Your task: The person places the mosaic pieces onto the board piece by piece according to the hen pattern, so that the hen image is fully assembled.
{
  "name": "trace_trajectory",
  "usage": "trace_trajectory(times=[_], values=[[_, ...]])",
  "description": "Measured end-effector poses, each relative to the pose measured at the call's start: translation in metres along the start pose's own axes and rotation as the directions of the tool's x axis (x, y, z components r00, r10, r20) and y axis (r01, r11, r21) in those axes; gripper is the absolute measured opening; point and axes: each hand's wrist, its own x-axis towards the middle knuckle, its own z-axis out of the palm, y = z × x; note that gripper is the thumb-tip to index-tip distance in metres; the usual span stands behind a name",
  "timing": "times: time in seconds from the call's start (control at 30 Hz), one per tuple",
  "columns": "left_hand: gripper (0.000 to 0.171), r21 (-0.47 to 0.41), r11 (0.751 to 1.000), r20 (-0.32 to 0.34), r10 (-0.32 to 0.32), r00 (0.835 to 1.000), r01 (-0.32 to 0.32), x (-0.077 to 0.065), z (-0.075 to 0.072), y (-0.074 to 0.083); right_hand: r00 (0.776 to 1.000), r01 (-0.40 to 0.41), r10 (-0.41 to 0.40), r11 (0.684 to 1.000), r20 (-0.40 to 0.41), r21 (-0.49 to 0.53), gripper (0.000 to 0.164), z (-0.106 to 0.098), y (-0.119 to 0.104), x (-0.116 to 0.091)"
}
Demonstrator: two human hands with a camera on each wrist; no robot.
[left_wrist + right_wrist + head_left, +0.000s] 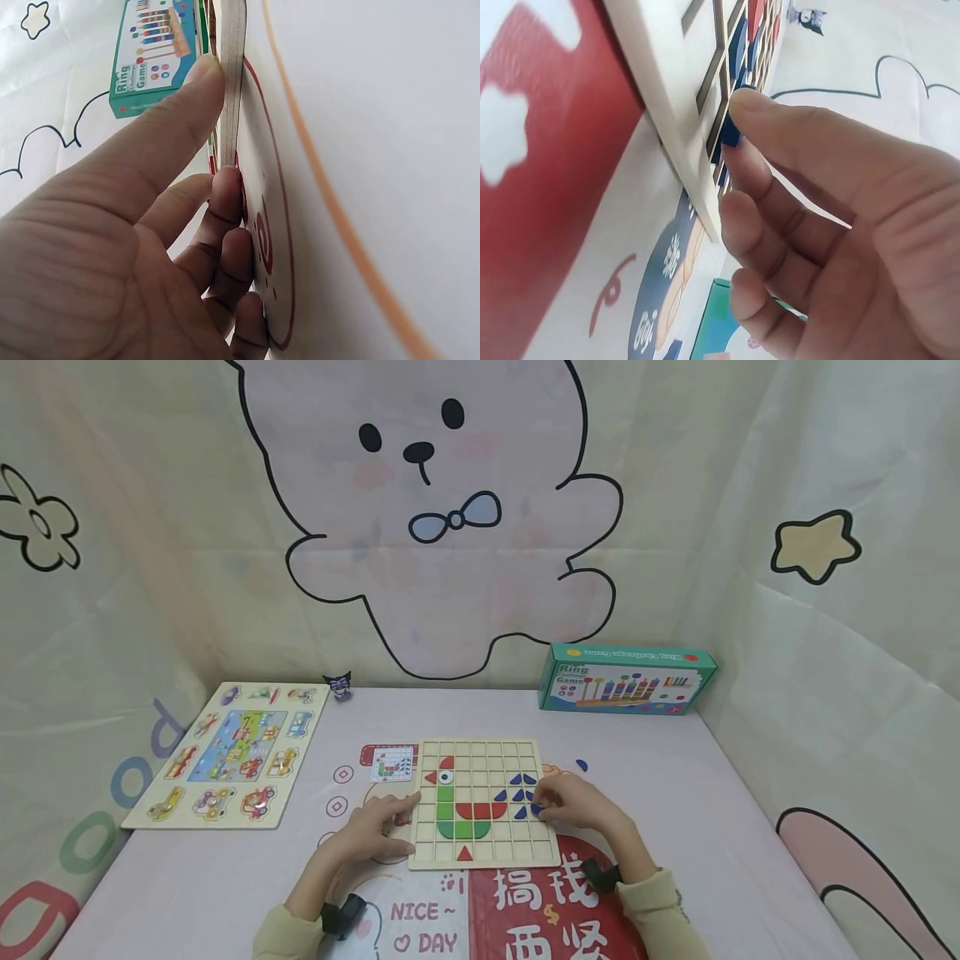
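A wooden grid board [517,847] lies on the table with colored pieces set in its cells. Green, red and white pieces form a shape on its left and middle, and several blue pieces [522,779] sit at its right. My right hand [576,802] is over the board's right edge, pinching a small blue piece [732,129] between thumb and index finger against the grid. At the left edge, my left hand [372,829] touches the board's side with thumb and index finger spread apart; the left wrist view shows the fingers [225,196] by the board's edge [233,97].
A pattern card [392,765] lies at the board's upper left corner. Farther left is a picture puzzle board [281,810], with a small dark figure [339,686] behind it. A green game box [626,681] stands back right. One loose blue piece [582,765] lies beyond the right hand.
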Motion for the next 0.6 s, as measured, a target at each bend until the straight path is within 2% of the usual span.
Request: trace_trajectory(times=[0.17,0.6], values=[[0.077,0.000,1.000,0.004,-0.007,1.000,0.007,0.0000,0.0001,0.0002,1.000,0.008,-0.008,1.000,0.000,-0.007,0.009,0.0039,-0.0019,0.0010],[0.078,-0.003,1.000,0.002,-0.017,1.000,0.017,0.0001,0.0014,-0.0010,0.999,-0.039,0.039,0.999,0.010,0.031,0.008,0.0078,-0.0011,0.0028]])
